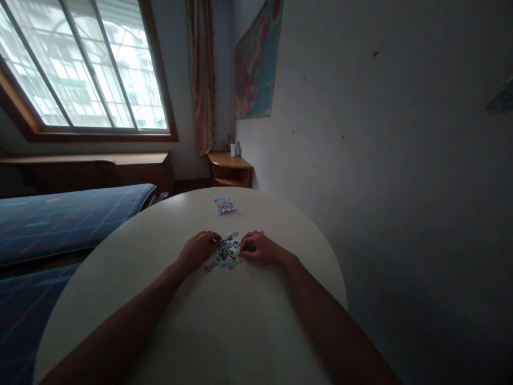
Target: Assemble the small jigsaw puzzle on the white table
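A small heap of jigsaw puzzle pieces [228,251], mostly blue, white and dark, lies loose on the round white table [192,326]. My left hand [200,248] rests at the heap's left edge, its fingers curled and brought together at the tips. From the right side, my right hand [260,249] touches the heap with thumb and fingers bent toward each other. Whatever sits between either hand's fingertips is too small to tell. Beyond the hands lies a small printed picture packet [225,206], flat on the table.
The white wall [385,187] runs close along the table's right side. Blue plaid mattresses [72,214] lie to the left. A wooden corner shelf [230,160] with small items stands behind the table, and a wooden desk [140,160] is under the window.
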The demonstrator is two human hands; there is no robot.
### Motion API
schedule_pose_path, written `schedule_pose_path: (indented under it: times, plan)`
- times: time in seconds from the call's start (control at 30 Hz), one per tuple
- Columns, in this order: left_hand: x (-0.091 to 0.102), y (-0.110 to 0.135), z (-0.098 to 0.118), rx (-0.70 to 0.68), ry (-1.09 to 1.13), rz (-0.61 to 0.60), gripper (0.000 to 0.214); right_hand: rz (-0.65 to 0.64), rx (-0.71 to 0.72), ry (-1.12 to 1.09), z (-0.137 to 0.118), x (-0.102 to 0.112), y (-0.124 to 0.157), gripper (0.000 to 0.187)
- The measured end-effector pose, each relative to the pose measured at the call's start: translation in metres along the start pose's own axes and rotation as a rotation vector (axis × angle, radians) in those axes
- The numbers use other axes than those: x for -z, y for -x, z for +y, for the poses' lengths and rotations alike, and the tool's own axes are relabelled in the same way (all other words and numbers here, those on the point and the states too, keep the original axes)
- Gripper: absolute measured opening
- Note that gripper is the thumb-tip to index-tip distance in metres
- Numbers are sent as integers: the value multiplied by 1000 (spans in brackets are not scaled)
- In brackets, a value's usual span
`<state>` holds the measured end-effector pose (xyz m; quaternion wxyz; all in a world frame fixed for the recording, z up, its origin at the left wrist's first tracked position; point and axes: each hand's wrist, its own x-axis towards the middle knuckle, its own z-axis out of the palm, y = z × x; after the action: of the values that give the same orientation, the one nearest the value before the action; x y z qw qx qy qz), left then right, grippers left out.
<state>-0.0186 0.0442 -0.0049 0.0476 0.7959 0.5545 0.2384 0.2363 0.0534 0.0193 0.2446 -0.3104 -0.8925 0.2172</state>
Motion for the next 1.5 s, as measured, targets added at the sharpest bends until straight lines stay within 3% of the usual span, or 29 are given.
schedule_pose_path:
  times: [0.23,0.43,0.77,0.97,1.07,1.33,1.5]
  plan:
    - [5,-2,-2,38,27,24,26,5,-65,-3,-2,-1,0,11]
    - [8,-2,-5,43,52,101,25,-18,-36,9,0,-2,1,11]
    - [10,-2,-10,89,76,68,26,-72,-5,-70,4,-1,-1,9]
    - [15,1,-1,113,-26,-8,24,79,-234,-90,3,-1,-3,17]
    - [15,2,1,104,-78,-17,24,123,-269,-52,8,-1,-2,19]
    - [12,2,1,121,-141,-4,23,129,-155,172,8,-4,-2,16]
    - [12,2,6,130,-159,31,23,98,-30,251,-4,-19,-5,37]
